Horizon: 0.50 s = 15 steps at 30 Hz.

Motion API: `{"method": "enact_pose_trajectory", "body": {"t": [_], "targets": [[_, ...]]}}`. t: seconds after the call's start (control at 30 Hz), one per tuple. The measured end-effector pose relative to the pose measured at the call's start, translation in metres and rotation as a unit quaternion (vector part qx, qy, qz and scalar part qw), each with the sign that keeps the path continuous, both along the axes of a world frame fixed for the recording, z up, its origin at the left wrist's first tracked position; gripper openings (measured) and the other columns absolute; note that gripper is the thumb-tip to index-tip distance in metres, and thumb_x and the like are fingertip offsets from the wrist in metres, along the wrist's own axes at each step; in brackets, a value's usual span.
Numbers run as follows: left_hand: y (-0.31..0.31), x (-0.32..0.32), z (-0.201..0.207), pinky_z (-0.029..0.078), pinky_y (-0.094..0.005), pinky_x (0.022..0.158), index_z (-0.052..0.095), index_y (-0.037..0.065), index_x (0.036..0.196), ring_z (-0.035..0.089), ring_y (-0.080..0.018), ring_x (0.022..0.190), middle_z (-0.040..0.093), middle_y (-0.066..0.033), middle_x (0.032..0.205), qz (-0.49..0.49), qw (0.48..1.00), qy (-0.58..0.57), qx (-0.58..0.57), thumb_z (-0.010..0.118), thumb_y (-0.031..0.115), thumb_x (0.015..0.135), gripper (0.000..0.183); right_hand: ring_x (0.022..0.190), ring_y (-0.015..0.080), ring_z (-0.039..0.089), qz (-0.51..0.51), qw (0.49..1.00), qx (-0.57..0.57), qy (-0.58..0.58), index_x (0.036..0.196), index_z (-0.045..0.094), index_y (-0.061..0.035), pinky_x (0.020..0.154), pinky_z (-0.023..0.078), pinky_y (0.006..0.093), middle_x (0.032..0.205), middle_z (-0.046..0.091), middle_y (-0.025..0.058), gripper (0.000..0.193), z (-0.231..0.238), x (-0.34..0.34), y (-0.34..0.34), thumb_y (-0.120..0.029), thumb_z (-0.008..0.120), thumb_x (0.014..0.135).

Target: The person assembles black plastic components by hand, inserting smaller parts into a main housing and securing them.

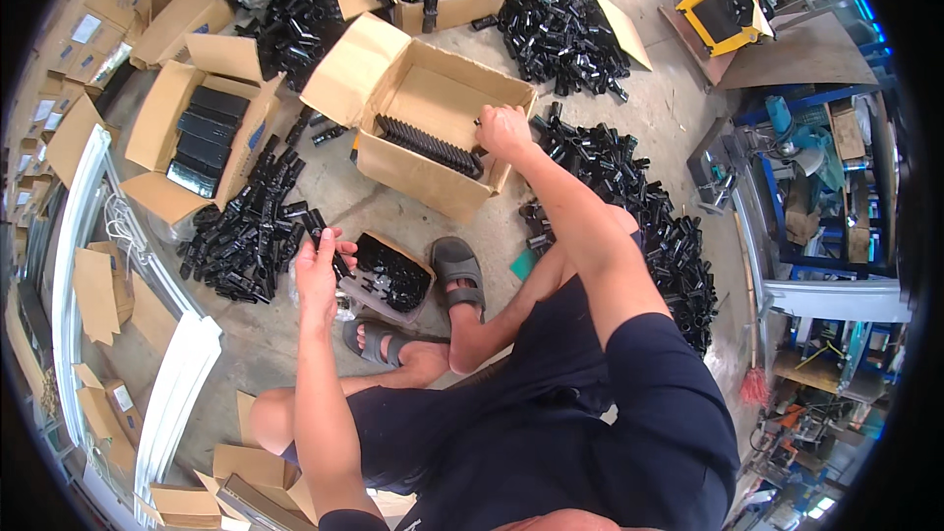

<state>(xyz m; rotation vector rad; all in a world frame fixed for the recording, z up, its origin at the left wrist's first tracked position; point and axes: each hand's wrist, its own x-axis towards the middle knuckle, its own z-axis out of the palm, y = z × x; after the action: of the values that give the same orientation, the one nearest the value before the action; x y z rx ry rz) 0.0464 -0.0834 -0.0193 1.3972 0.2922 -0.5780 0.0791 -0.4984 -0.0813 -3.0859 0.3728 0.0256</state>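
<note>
My right hand (pixel 503 130) reaches over the rim of an open cardboard box (pixel 413 182) and rests at the end of a row of black plastic parts (pixel 429 147) stacked along the box's near side. It seems to grip one of those parts. My left hand (pixel 317 269) is raised over the floor and pinches a small black plastic part (pixel 319 225). Just right of that hand lies a small open carton (pixel 391 274) filled with black pieces. I sit low, with my sandalled feet (pixel 458 273) on the concrete.
Heaps of black plastic parts lie at the left (pixel 246 226), right (pixel 649 226) and far side (pixel 562 34). Another box (pixel 162 118) with stacked black parts stands at the left. Flat cartons, white profiles (pixel 177 383), a yellow machine (pixel 723 10) and blue racks (pixel 826 187) surround the spot.
</note>
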Motion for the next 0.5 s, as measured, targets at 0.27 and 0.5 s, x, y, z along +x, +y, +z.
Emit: {"method": "enact_pose_trajectory", "body": {"t": [0.27, 0.5], "targets": [[-0.013, -0.032, 0.034, 0.058, -0.0315, 0.069, 0.06, 0.002, 0.116, 0.069, -0.0168, 0.073, 0.072, -0.012, 0.092, -0.001, 0.994, -0.042, -0.098, 0.061, 0.032, 0.104, 0.032, 0.078, 0.0347, 0.069, 0.066, 0.908, 0.386, -0.151, 0.092, 0.067, -0.0023, 0.075, 0.055, 0.0413, 0.079, 0.07, 0.0162, 0.015, 0.166, -0.056, 0.085, -0.015, 0.066, 0.086], [-0.031, -0.11, 0.09, 0.062, -0.0381, 0.079, 0.055, 0.005, 0.127, 0.072, -0.0226, 0.09, 0.07, -0.011, 0.108, -0.046, 0.976, 0.006, -0.215, 0.056, 0.024, 0.106, 0.029, 0.078, 0.0091, 0.059, 0.183, 0.726, 0.663, -0.015, 0.103, 0.059, -0.0024, 0.068, 0.051, 0.026, 0.091, 0.063, 0.0029, 0.008, 0.177, -0.151, 0.164, -0.007, 0.062, 0.097]]}}
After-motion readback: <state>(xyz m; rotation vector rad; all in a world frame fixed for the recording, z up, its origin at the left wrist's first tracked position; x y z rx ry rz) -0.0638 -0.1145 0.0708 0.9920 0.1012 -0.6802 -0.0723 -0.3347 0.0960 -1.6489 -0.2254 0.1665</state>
